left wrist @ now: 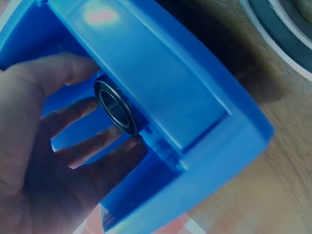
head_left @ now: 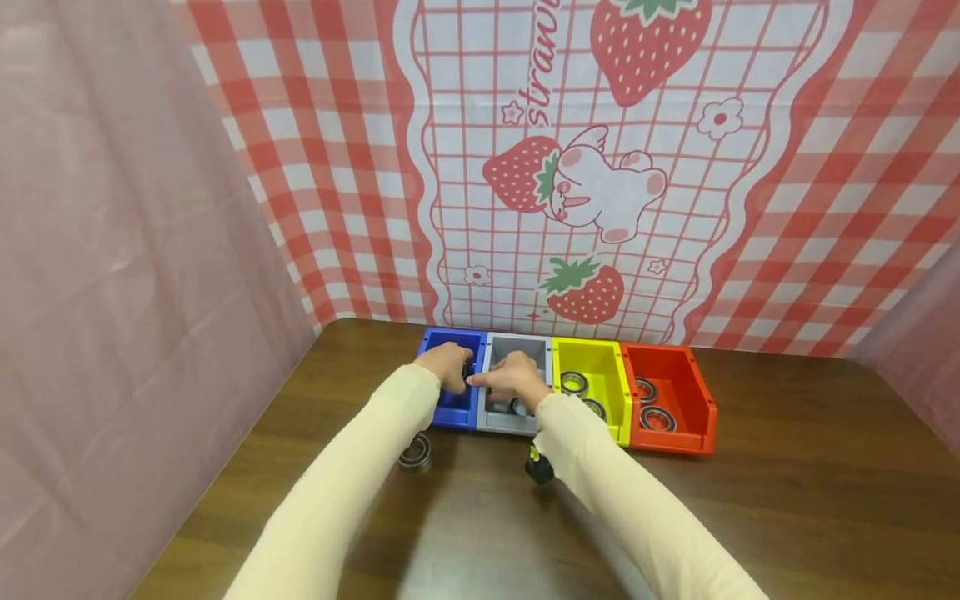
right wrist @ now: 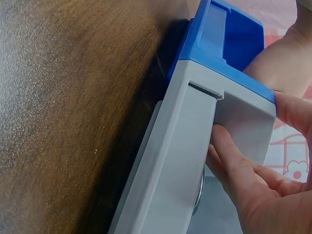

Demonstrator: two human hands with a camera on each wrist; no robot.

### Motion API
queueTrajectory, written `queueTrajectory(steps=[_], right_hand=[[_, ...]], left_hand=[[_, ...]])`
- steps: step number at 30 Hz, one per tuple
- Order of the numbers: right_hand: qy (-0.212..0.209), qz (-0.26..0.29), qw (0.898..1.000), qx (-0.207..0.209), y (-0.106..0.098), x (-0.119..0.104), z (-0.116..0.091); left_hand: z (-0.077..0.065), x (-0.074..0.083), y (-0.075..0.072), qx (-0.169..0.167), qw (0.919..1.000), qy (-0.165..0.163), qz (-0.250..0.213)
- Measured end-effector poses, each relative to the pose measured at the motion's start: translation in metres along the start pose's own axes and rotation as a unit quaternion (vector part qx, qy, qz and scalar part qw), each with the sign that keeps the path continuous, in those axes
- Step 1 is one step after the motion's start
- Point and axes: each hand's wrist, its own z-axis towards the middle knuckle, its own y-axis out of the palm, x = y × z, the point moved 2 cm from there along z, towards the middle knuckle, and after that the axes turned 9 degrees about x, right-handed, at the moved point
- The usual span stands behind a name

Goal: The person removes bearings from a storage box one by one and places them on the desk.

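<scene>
My left hand (head_left: 447,365) reaches into the blue bin (head_left: 457,419). In the left wrist view a bearing (left wrist: 115,106) stands tilted against the inside of the bin's front wall. The fingertips are right at its edge, fingers fairly straight, and the thumb is spread away from it. My right hand (head_left: 516,377) is over the grey bin (head_left: 506,422). Its thumb lies at the rim between the blue and grey bins, while its extended fingers reach down inside, close to the front wall. A bearing (right wrist: 199,192) shows partly behind that wall, below the fingers.
Right of the grey bin, the yellow bin (head_left: 609,367) and the red bin (head_left: 678,375) adjoin in a row, each with two bearings. On the brown table (head_left: 480,542), more bearings (head_left: 415,452) lie in front of the blue bin, partly hidden by the left sleeve.
</scene>
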Motion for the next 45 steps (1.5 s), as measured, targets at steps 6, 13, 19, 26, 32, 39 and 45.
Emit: queueTrajectory(steps=[6,13,19,26,32,39,45], right_hand=[[-0.003,-0.024,1.000,-0.002,-0.002,0.001,-0.001],[-0.006,-0.019,1.000,-0.001,-0.002,0.002,-0.003],[-0.010,-0.011,1.000,-0.004,-0.001,0.003,-0.002],[-0.010,-0.014,1.000,-0.006,0.001,0.003,0.000],[-0.023,-0.027,0.999,0.008,-0.004,0.000,0.001],[-0.027,-0.035,0.999,0.023,-0.011,-0.003,0.001],[-0.033,-0.037,0.999,0.013,-0.003,0.003,-0.007]], left_hand=[[0.002,0.004,0.000,-0.016,0.9991,-0.033,-0.023],[0.001,0.007,0.003,-0.018,0.9975,-0.060,-0.033],[0.001,0.009,0.004,-0.008,0.9982,-0.055,-0.025],[0.000,0.007,0.003,-0.003,0.9994,-0.031,-0.018],[-0.006,0.012,-0.012,0.005,0.9999,0.005,0.012],[-0.019,0.020,-0.031,0.004,0.9987,0.030,0.042],[-0.050,0.020,-0.032,0.010,0.9986,0.050,0.013]])
